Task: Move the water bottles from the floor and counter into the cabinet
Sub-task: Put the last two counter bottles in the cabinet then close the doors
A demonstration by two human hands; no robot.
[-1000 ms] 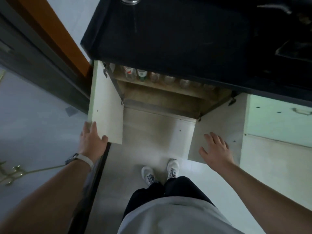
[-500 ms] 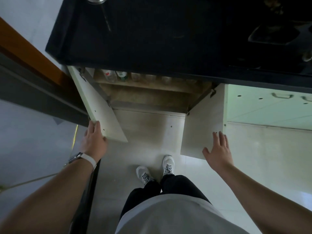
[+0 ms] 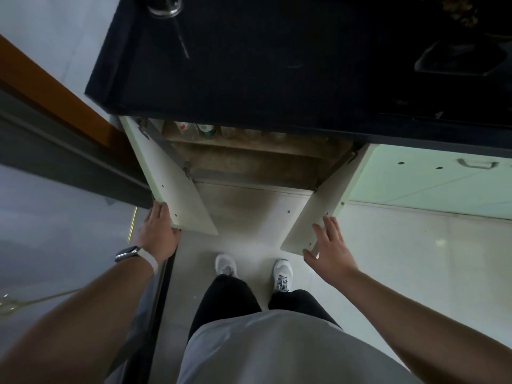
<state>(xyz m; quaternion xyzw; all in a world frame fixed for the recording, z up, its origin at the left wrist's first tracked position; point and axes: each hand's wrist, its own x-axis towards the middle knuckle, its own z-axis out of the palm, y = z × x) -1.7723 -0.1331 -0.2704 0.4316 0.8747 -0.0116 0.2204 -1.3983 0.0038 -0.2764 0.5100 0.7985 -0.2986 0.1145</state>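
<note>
Fingers [image 3: 158, 214] together on left door [image 3: 171, 187]; right hand [image 3: 329, 250] spread against right door [image 3: 318, 214].

A: Where do my water bottles [image 3: 198, 130] stand?
B: In a row on the upper shelf of the cabinet [image 3: 249, 162], under the counter's edge.
A: Their look?
B: Clear plastic; one label red, one green. The rest are too dim to tell.

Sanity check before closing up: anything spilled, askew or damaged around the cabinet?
Nothing stands out. Bottles stand in a row on the cabinet shelf; left hand and right hand rest on the open doors. No spill shows on the floor.
</note>
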